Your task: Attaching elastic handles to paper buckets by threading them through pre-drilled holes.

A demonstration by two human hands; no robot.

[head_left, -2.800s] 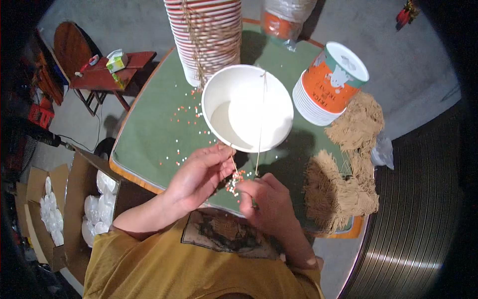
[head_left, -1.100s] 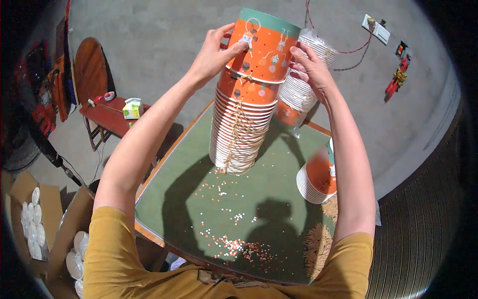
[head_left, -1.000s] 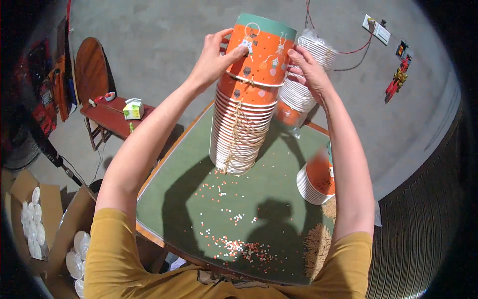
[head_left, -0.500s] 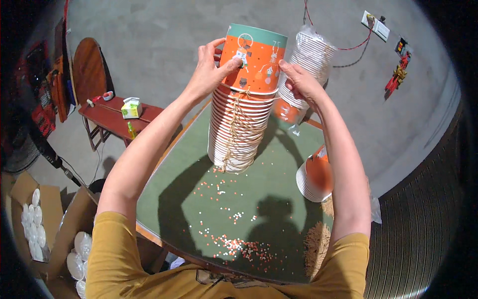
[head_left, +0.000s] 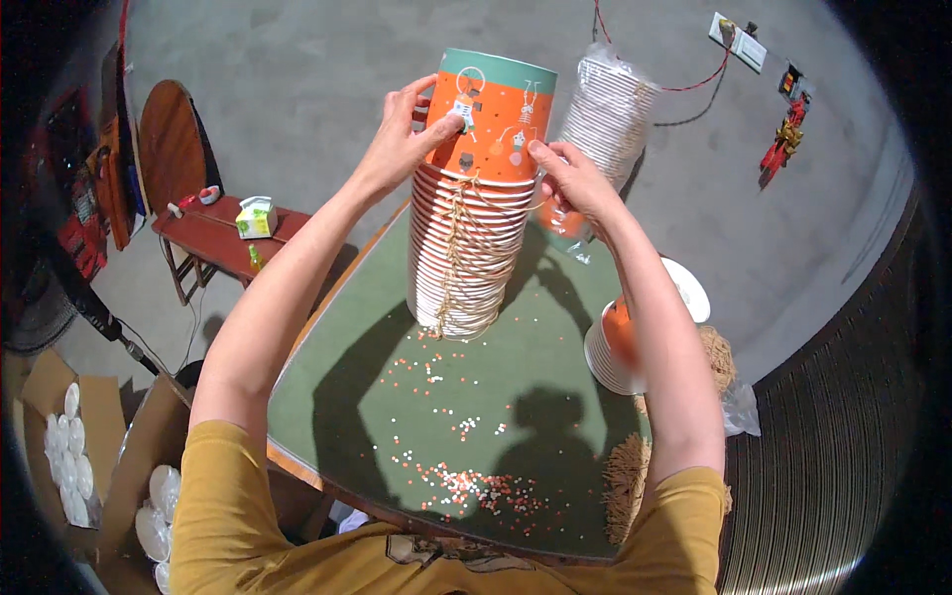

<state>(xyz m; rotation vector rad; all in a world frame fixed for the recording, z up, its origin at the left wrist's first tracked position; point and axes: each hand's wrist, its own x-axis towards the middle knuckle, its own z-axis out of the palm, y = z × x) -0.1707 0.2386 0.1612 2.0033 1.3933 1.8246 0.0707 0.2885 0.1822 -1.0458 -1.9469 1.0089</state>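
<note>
A tall stack of nested paper buckets [head_left: 466, 263] stands on the green table, white rims showing and tan cord loops [head_left: 458, 233] hanging down its front. On top is an orange paper bucket [head_left: 486, 114] with a teal band and printed drawings, its band end upward. My left hand [head_left: 405, 134] grips its left side, thumb across the front and fingers behind. At its lower right edge, my right hand [head_left: 573, 180] is closed, thumb against the side and fingers curled. A cord runs close to those curled fingers; whether they hold it is unclear.
Behind my right hand stands a plastic-wrapped bucket stack [head_left: 607, 114]. A shorter bucket stack [head_left: 617, 347], a white disc [head_left: 687, 288] and bundled tan cords [head_left: 627, 486] lie at right. Orange and white bits [head_left: 476, 486] dot the table. Open cartons [head_left: 104, 397] sit lower left, a red bench [head_left: 223, 223] beyond.
The view has shifted slightly, and more of the white disc shows at right. Both hands stay at the top bucket; my right hand sits a little lower along its edge.
</note>
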